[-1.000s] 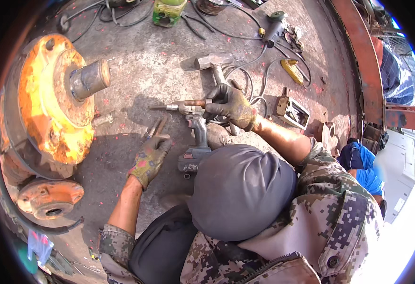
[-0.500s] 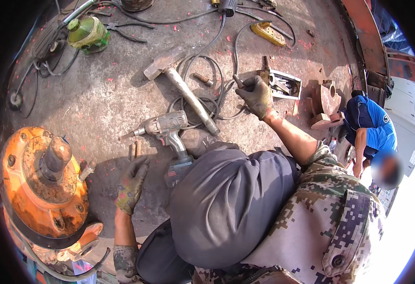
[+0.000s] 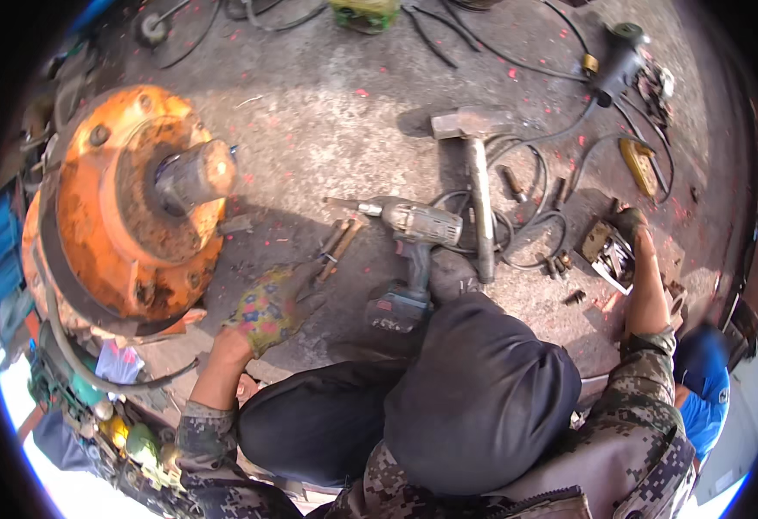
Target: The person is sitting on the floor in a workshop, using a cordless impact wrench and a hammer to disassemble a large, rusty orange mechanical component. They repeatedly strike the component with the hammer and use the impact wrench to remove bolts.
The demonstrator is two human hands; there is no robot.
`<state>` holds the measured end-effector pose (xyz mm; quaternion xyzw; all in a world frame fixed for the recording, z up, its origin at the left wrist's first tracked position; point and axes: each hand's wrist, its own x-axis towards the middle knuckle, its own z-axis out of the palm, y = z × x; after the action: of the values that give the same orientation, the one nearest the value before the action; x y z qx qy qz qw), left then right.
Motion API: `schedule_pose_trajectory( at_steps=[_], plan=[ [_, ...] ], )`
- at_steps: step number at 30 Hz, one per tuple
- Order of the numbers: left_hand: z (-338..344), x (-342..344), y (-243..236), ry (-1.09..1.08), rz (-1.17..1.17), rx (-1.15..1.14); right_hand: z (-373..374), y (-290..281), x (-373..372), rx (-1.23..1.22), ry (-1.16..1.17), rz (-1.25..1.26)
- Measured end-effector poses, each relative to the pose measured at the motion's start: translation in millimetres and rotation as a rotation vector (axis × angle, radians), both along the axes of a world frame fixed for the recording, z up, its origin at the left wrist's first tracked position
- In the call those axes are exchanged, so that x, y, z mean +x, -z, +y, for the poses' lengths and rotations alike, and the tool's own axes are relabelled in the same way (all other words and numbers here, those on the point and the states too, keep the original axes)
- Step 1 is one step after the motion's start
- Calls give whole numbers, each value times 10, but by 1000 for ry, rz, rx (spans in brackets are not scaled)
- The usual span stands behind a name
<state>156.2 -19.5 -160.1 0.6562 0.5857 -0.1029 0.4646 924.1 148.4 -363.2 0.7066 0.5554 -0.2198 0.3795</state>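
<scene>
My left hand [image 3: 273, 309], in a flower-patterned work glove, is low over the floor with its fingers stretched toward two short rusty metal pins [image 3: 339, 246]. Its fingertips come close to their lower ends; whether they touch is unclear. My right hand [image 3: 631, 225], in a dirty glove, has its fingers curled at the upper end of a small open box [image 3: 619, 274] of metal pieces. A brown metal piece [image 3: 600, 240] lies under those fingers, which partly hide what they grip. Between my hands lie a cordless impact wrench [image 3: 420, 221] and a sledgehammer [image 3: 480, 199].
A large orange flanged part [image 3: 93, 216] with a thick shaft [image 3: 195, 176] stands at left. Loose bolts [image 3: 513, 183] and looped cable [image 3: 535, 233] lie near the hammer. Farther back are a corded power tool [image 3: 619, 65] and a yellow object [image 3: 639, 167]. A person in blue [image 3: 703, 402] is at right.
The view has swung left. My left hand has moved up toward the rusty pins. My right hand has shifted from a dark bolt beside the box to the box's upper end.
</scene>
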Motion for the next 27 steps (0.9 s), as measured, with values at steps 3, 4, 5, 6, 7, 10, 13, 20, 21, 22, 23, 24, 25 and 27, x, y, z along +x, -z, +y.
schedule_pose_trajectory(
  at_steps=[3, 4, 5, 6, 7, 10, 13, 20, 21, 22, 23, 24, 25, 27],
  plan=[
    [-172, -204, -251, 127, 59, 73, -98, 35, -380, 66, 50, 34],
    [-226, -231, -275, 148, 56, 92, -79, -36, -440, 93, 63, 28],
    [-298, -268, -360, 133, 88, 78, -64, -31, -530, 110, 59, 30],
    [-270, -257, -539, 128, 113, 71, -52, -65, -601, 126, 64, 31],
    [-304, -253, -581, 125, 110, 74, -21, -168, -614, 150, 64, 14],
    [-547, -342, -576, -7, 42, 268, 27, -309, -800, 211, 32, -12],
    [-685, -416, -541, -118, -48, 326, 1, -395, -855, 332, -79, -81],
    [-523, -189, -661, -33, -219, 334, -387, -650, -2546, 524, 222, 819],
    [-477, -122, -743, -16, -228, 347, -429, -485, -2755, 408, 126, 810],
    [-473, -54, -844, -3, -229, 345, -645, -534, -3210, 300, 143, 795],
    [-509, -11, -957, 16, -217, 353, -735, -420, -3473, 311, -3, 779],
    [-667, 50, -811, -58, -322, 624, -806, -303, -3673, 321, -148, 759],
    [-662, 108, -853, 27, -236, 571, -822, -290, -3738, 357, -118, 734],
    [-646, 160, -1053, 162, -89, 477, -844, -347, -3853, 424, -48, 706]
  ],
)
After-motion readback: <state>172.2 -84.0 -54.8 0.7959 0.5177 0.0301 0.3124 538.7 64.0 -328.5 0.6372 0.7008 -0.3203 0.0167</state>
